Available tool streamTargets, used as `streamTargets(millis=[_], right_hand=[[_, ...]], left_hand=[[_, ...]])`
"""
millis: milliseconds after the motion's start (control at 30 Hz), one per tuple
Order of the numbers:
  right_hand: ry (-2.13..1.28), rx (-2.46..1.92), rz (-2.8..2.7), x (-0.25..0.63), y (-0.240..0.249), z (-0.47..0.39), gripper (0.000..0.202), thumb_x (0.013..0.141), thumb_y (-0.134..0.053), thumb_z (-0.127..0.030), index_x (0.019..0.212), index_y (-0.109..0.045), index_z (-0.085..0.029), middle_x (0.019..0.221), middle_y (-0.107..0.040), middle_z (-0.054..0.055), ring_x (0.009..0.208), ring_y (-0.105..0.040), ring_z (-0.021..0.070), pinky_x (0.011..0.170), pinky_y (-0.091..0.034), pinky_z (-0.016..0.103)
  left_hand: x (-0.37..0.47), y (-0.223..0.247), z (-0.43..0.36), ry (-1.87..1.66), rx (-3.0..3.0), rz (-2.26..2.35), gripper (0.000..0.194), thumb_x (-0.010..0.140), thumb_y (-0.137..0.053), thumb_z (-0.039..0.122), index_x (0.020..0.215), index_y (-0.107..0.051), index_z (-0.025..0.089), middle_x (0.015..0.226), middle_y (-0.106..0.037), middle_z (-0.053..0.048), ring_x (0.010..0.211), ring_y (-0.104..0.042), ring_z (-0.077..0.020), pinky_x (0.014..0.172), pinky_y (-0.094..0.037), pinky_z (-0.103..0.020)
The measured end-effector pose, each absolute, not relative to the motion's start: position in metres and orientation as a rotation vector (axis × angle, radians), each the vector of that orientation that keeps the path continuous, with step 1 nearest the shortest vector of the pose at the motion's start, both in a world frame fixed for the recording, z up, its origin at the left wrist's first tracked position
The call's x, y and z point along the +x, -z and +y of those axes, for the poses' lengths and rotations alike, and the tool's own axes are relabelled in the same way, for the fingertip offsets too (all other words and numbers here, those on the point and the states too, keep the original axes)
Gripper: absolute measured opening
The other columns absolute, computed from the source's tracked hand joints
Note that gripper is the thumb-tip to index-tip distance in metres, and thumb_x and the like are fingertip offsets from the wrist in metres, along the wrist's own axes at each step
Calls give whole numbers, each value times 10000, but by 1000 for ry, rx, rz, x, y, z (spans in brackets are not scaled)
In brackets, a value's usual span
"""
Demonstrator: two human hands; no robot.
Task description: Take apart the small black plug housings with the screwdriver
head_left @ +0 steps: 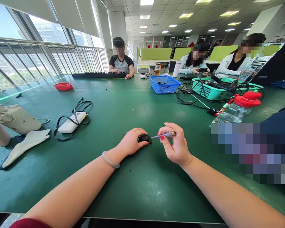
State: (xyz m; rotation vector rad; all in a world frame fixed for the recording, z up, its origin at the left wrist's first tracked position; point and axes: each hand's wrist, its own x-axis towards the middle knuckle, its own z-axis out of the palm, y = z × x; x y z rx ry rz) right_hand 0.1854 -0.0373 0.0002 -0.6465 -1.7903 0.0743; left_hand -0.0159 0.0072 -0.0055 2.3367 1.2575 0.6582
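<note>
My left hand (133, 141) rests on the green tabletop and grips a small black rectangular part (146, 138) between thumb and fingers. What exactly this part is, I cannot make out. A screwdriver (167, 134) with a clear purplish handle sits in my right hand (175, 144), pinched between thumb and fingers. Its thin metal shaft points left, and the tip is at the right side of the black part. Whether the tip touches a screw is too small to tell. My left wrist wears a pale bangle (110, 160).
A white device (72, 123) with a dark strap lies left, near a cloth (26, 148) and a beige bag (20, 118). Ahead are a red tray (63, 86), a blue basket (165, 85) and a teal basket (211, 90) of cables. A red-lidded bottle (237, 109) stands right. Several people sit around.
</note>
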Motion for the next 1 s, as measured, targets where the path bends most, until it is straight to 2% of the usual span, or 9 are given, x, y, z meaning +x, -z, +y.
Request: streamTargets(millis=[67, 300, 500, 800, 1000], right_hand=[[-91, -674, -1817, 186, -1, -37, 498, 940, -496, -100, 1388, -363, -275, 879, -633, 5, 654, -609, 124, 672, -582, 296], [-89, -692, -1823, 186, -3, -40, 453, 944, -502, -122, 1351, -388, -285, 858, -656, 0, 679, -643, 140, 690, -591, 308], [-121, -676, -1835, 184, -2, -42, 434, 943, -502, -120, 1331, -398, -284, 925, -684, 28, 715, -678, 149, 693, -603, 321], [-124, -676, -1865, 184, -2, -41, 413, 929, -508, -93, 1290, -428, -278, 920, -695, 25, 759, -701, 150, 752, -611, 329], [-116, -709, -1794, 186, 1, -38, 390, 943, -512, -117, 1286, -419, -278, 956, -701, 41, 763, -697, 157, 761, -611, 353]], left_hand=[[-16, 5, 8, -655, 2363, 1253, 332, 761, -790, 261, 1084, -733, 206, 1230, -701, -84, 1141, -661, -257, 1050, -526, -395], [-18, 6, 7, -664, 2399, 1239, 309, 775, -780, 277, 1077, -742, 228, 1207, -712, -69, 1163, -637, -260, 1070, -503, -423], [-20, 10, 10, -680, 2458, 1215, 324, 785, -774, 311, 1098, -726, 238, 1178, -725, -66, 1169, -601, -276, 1066, -471, -472], [-20, 8, 8, -660, 2461, 1251, 322, 799, -756, 325, 1107, -716, 241, 1173, -724, -49, 1173, -566, -280, 1063, -451, -459], [-20, 7, 8, -681, 2382, 1411, 383, 753, -795, 370, 1092, -696, 220, 1142, -724, -63, 1199, -535, -309, 1062, -443, -492]])
